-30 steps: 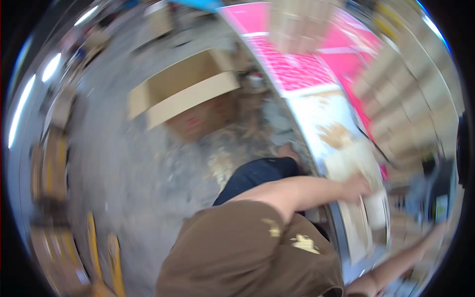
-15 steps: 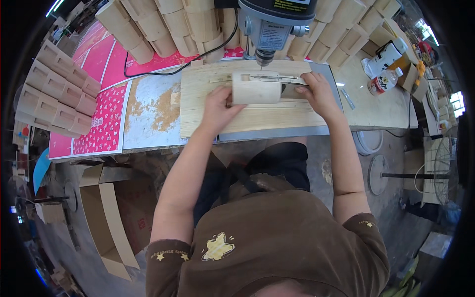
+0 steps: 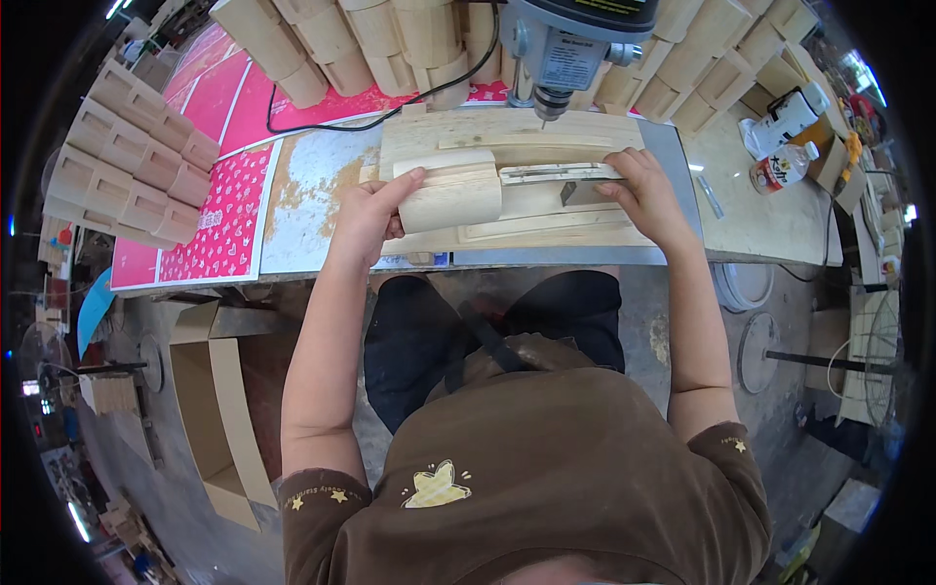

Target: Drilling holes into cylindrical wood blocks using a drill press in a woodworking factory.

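My left hand (image 3: pixel 372 216) is closed around the left end of a pale wooden cylinder (image 3: pixel 450 200) with a groove along its upper side. A narrow, pale slotted strip (image 3: pixel 546 175) with a dark plate beneath it lies just right of the cylinder; whether their ends touch I cannot tell. The right end of that strip is pinched between the fingers and thumb of my right hand (image 3: pixel 645 193). Both pieces are over a wooden board (image 3: pixel 419 136) with raised battens. Behind them, the bench drill (image 3: pixel 553 102) points its thin bit downward.
Stacks of slotted wooden cylinders (image 3: pixel 136 161) stand at the left and along the back. A black cable (image 3: pixel 390 115) crosses the pink sheet. At right are a plastic bottle (image 3: pixel 783 168) and a marker-like stick (image 3: pixel 710 197). An open cardboard box (image 3: pixel 210 419) sits on the floor.
The wooden cylinder has moved left in my left hand, away from the strip it overlapped. More of the strip and dark plate now shows. My right hand keeps its hold.
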`<action>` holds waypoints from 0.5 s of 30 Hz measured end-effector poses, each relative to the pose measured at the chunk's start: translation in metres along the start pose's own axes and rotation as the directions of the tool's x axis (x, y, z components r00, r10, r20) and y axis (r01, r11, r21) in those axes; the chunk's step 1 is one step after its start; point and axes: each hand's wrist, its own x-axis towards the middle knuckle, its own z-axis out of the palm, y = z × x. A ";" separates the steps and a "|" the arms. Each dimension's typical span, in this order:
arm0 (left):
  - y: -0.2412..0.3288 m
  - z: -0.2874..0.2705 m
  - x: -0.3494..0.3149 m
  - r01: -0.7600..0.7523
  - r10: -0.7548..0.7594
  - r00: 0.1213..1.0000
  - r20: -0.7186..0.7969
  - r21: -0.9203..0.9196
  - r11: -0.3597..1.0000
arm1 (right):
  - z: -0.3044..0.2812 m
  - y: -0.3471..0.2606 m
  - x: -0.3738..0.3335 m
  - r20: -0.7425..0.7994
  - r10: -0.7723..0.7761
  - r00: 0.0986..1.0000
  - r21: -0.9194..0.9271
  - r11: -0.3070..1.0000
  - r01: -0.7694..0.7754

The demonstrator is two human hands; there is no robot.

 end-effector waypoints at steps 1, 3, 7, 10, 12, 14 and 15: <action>-0.003 0.001 0.005 -0.004 0.004 1.000 -0.013 0.020 1.000 | -0.001 0.000 0.001 -0.003 0.006 1.000 -0.005 1.000 -0.006; -0.007 0.003 0.011 -0.005 0.005 1.000 0.010 0.021 1.000 | -0.004 0.002 0.002 0.020 0.019 1.000 -0.005 1.000 -0.019; -0.014 0.011 0.022 -0.029 0.030 0.998 0.046 -0.029 0.999 | -0.009 0.007 0.001 0.013 0.037 0.999 0.024 0.999 -0.037; -0.011 0.012 0.025 0.025 -0.018 0.993 0.121 -0.059 0.998 | -0.011 0.011 0.002 0.013 0.013 1.000 0.050 0.999 -0.014; -0.002 0.013 0.022 0.052 -0.049 0.991 0.127 -0.020 0.998 | -0.014 0.015 0.003 0.054 0.005 0.999 0.072 0.997 -0.009; 0.001 0.015 0.019 0.078 -0.080 0.989 0.127 0.019 0.997 | -0.013 0.015 0.001 0.048 0.010 0.999 0.064 0.998 -0.013; 0.000 0.018 0.017 0.072 -0.074 0.993 0.093 0.025 0.997 | -0.012 0.014 0.000 0.046 0.009 0.999 0.061 0.998 -0.011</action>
